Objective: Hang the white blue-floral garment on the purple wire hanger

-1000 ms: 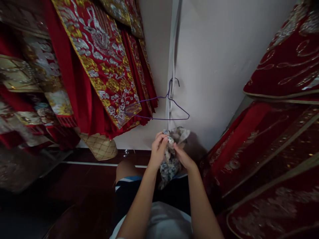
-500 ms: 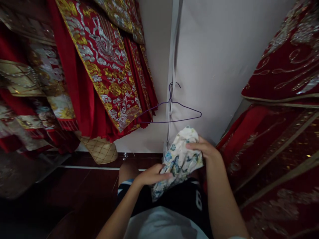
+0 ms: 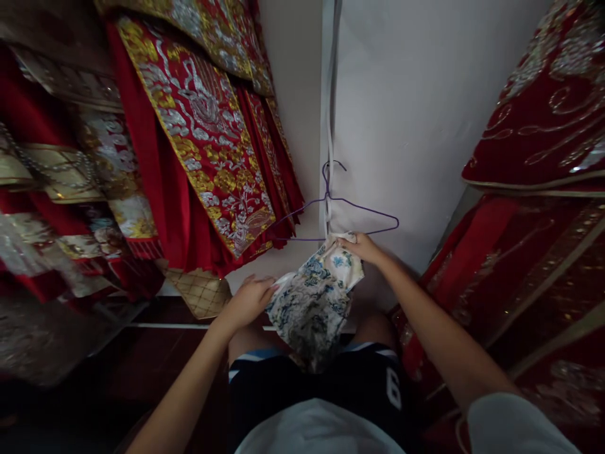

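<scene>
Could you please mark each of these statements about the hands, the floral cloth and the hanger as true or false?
1. Both hands hold the floral cloth. True: the left hand grips its left edge, the right hand its upper corner.
2. The wire hanger is green. False: it is purple.
3. The hanger hangs against the white wall. True.
4. The embroidered garments to the left are blue. False: they are red with gold and silver.
5. The cloth is draped over the hanger. False: it is held just below it.
</scene>
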A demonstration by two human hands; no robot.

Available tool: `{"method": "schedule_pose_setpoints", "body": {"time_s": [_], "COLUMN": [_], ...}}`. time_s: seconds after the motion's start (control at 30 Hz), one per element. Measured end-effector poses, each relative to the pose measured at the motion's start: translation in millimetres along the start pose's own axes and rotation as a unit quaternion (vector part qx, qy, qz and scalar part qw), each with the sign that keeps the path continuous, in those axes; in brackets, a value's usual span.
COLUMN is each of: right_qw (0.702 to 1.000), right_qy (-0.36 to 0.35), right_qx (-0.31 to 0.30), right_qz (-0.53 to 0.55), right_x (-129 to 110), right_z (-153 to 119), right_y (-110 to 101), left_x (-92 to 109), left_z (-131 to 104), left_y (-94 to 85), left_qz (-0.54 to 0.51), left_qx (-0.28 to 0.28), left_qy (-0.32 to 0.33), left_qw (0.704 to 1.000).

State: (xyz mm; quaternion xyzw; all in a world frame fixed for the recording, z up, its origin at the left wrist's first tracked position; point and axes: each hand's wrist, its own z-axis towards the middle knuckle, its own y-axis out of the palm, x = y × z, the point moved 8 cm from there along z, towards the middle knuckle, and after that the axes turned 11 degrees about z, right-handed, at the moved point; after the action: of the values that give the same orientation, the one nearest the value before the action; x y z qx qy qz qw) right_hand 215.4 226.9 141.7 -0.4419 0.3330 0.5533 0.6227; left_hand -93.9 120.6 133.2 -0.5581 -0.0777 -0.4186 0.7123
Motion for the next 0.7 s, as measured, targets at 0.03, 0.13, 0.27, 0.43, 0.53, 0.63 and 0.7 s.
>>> {"method": "schedule_pose_setpoints", "body": {"time_s": [0.03, 0.13, 0.27, 0.43, 0.53, 0.63, 0.7], "right_qw": [1.0, 0.999, 1.0, 1.0, 1.0, 0.999, 0.998], "right_qy": [-0.003, -0.006, 0.002, -0.01, -0.011, -0.027, -0.052], "right_qx": [-0.01, -0.03, 0.0, -0.003, -0.021, -0.037, -0.037], "right_qz": [0.008, 0.02, 0.005, -0.009, -0.005, -0.004, -0.015], "right_x": [-1.8, -15.1, -36.4, -46.1, -41.3, -41.6, -47.0], "right_z": [-6.2, -23.9, -35.3, -39.9, -43.7, -48.6, -53.3], "right_y": [-3.9, -19.7, -45.2, -44.0, -24.1, -4.1, 0.1], "left_x": [-2.2, -7.1, 0.5, 39.1, 67.1, 82.0, 78.0], "left_z": [2.7, 15.3, 36.5, 59.0, 81.0, 108.2, 121.0], "left_y": [-1.3, -5.3, -21.5, -43.1, -39.2, -31.8, -35.3], "left_qz": [-0.006, -0.029, -0.085, -0.09, -0.089, -0.11, -0.134], "left_qx": [-0.001, 0.021, 0.106, 0.162, 0.136, 0.138, 0.196], "left_qy": [-0.002, -0.023, -0.032, 0.064, 0.119, 0.127, 0.101], "left_qw": [1.0, 0.999, 0.99, 0.981, 0.98, 0.976, 0.966]}}
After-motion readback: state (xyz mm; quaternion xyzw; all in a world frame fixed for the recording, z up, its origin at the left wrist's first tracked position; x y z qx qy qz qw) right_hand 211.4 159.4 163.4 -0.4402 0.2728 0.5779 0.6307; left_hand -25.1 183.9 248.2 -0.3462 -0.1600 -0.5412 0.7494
